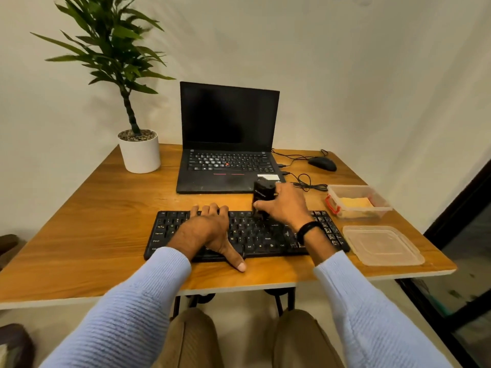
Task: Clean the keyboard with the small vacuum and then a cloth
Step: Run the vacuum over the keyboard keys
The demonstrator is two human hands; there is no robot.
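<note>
Right hand (285, 208) gripping small vacuum (263, 193) upright, nozzle touching keyboard (255, 240) right of centre. Left hand (204, 229) lying flat and open, pressing keyboard's left half. Keyboard running left-right on table (106, 221). Open tub (348, 186) holding yellow cloth (356, 202), nearer right hand; lid (382, 245) lying beside.

Left open, right blocked
We see bare table (87, 216) left of the keyboard (249, 232); laptop (228, 160) close behind, tub (372, 211) and lid (382, 245) crowd its right end.
</note>
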